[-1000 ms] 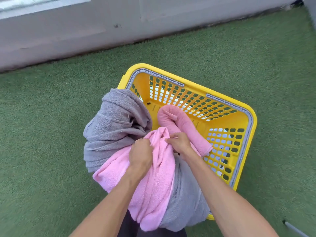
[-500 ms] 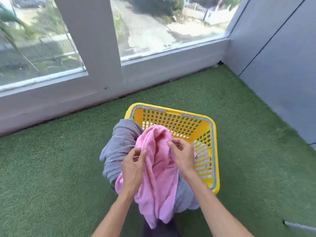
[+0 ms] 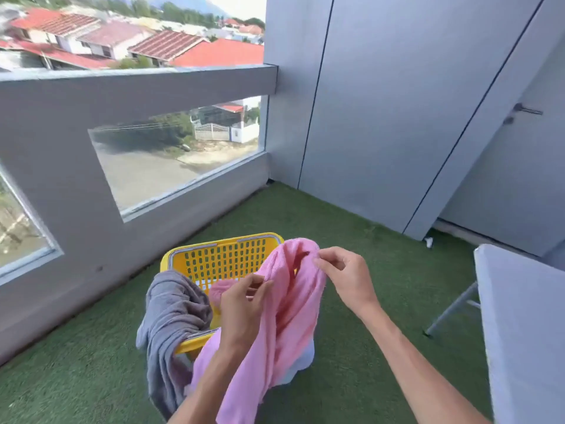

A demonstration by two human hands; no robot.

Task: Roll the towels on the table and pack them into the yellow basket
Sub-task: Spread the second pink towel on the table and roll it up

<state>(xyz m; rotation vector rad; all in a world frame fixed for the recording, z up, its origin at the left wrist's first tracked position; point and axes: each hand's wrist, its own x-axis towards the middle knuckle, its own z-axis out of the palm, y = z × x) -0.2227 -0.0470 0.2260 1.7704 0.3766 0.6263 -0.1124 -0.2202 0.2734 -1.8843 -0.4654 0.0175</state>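
A soft pink towel is pinched by both grips, left and right; below them, a slotted yellow basket.

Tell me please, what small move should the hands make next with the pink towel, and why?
Probably carry the pink towel to the white table on the right and spread it flat there. The left hand and the right hand pinch it near its top, and it hangs bunched and unrolled above the yellow basket, so it cannot be rolled yet.
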